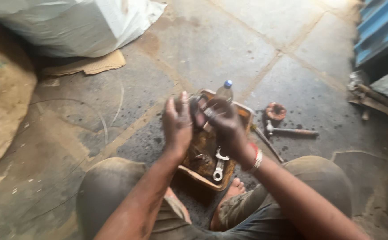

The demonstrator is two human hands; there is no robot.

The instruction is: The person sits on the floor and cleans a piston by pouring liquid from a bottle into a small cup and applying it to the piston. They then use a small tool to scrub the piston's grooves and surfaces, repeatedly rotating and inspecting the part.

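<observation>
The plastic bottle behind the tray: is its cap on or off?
On. The plastic bottle stands upright behind the tray, and a blue cap sits on its neck.

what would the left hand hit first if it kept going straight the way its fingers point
Its fingers point away from the person, up the picture. The left hand would probably pass left of the bottle and meet only bare stone floor; depth is unclear in the blur.

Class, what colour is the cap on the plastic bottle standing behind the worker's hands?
Blue. The bottle cap shows best in the head view, just above the tray.
</observation>
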